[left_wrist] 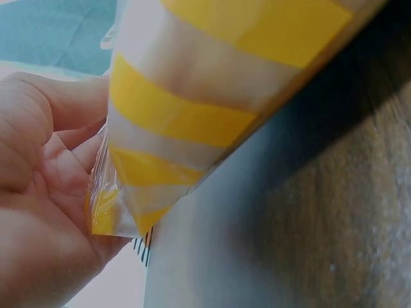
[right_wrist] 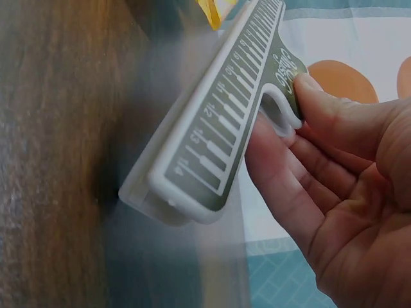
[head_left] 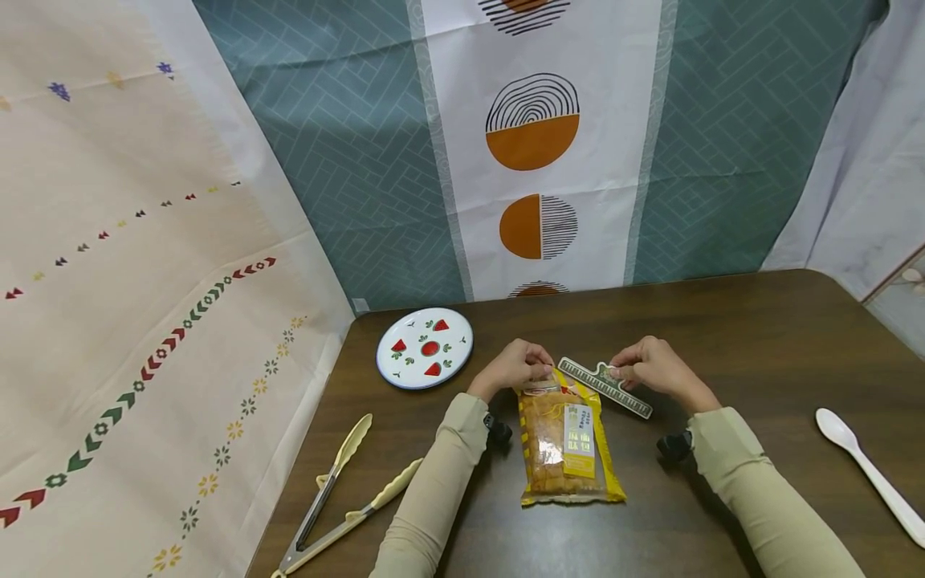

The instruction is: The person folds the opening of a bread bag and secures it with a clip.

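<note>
A yellow and clear packet of bread [head_left: 552,449] with a pale label lies on the table. At its top end my left hand [head_left: 515,368] pinches the crimped edge; in the left wrist view the striped wrapper [left_wrist: 186,122] rises beside the thumb and palm. My right hand [head_left: 659,371] holds a long dark green and white bag clip [head_left: 607,388] by its handle, thumb against the lettered side. Piano-like stripes and numbers run along the clip [right_wrist: 221,122] in the right wrist view. The clip's far end is close to the packet's top corner; I cannot tell whether they touch.
An oval white plate [head_left: 396,368] with red fruit pictures lies at the back left. Spread tongs [head_left: 323,499] with cream tips lie at the front left, near the left forearm. A white spoon [head_left: 870,474] lies at the right of the brown table [head_left: 737,353].
</note>
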{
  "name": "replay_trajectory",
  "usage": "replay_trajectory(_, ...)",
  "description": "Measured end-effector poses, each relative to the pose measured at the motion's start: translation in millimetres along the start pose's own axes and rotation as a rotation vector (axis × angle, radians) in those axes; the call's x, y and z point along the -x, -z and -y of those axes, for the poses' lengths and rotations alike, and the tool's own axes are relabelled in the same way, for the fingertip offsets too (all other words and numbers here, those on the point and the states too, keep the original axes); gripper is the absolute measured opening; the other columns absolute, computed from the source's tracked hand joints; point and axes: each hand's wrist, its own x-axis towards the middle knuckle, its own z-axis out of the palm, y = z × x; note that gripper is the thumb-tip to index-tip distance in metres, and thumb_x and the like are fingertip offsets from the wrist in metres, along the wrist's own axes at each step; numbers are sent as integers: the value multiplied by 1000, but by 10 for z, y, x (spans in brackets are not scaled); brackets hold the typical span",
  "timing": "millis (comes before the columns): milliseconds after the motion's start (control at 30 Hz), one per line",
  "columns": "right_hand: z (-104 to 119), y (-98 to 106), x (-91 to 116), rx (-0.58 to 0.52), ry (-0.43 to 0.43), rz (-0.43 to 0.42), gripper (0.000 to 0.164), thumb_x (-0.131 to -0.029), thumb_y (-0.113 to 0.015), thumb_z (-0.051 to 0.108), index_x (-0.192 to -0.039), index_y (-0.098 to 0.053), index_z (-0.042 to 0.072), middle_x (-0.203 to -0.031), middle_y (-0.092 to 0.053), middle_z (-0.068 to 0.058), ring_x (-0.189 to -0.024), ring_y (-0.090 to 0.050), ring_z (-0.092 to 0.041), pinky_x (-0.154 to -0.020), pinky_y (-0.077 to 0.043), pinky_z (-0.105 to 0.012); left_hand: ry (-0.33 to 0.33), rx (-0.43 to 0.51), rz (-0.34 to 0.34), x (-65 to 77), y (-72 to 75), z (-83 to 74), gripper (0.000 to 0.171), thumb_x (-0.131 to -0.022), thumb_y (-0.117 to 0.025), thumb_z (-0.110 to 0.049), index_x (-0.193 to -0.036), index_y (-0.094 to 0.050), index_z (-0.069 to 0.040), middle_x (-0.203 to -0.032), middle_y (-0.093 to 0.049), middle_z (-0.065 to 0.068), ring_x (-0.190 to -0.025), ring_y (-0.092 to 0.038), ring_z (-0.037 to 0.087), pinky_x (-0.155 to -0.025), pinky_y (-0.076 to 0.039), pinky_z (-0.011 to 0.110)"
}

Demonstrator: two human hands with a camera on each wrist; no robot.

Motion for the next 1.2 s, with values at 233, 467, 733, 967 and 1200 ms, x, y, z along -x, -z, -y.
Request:
replay_trajectory(233,11,-30,-27,-9,6,23,17,-92,-69,-1,-102,-72,-15,-93,-73,-20,-69,-70,-26,-64,-60,-38,10,-10,-10,-2,-3,-9,11,-100,-63,-5,-101,-72,1,-82,-68,3,-73,-59,10,-67,-49,22)
replay_trajectory(467,39,-51,-37,-13,8,57,17,-92,-68,-2,-103,-72,-15,-101,-70,-26,-69,-71,-27,-65,-60,-39,30,-25,-19,-11,11,-48,9,-99,-65,-8,-98,-71,-2,-83,-66,4,-74,-56,13,-68,-48,23)
replay_trajectory(733,24,-97,-41,-41,9,101,16,-93,-68,-2,-101,-72,-15,-96,-71,-22,-68,-70,-28,-64,-60,-40,12,2,-16,21,-14,-28,8,-100,-63,-5,-96,-69,-2,-81,-64,3,-72,-55,13,-66,-47,23)
replay_trajectory(967,6,-137,-30,-54,-35,131,17,-94,-68,1,-101,-71,-15,-90,-72,-16,-69,-69,-26,-66,-60,-40,16,22,-11,49,-22,-29,8,-100,-62,-4,-96,-69,-1,-81,-62,2,-73,-55,13,-67,-47,24)
replay_trajectory(1200,7,-136,-48,-49,-46,151,21,-93,-68,4,-104,-70,-13,-87,-71,-11,-68,-66,-24,-64,-58,-37,1,16,-25,29,-13,-2,8,-99,-63,-4,-96,-69,1,-81,-63,3,-73,-55,12,-67,-47,24)
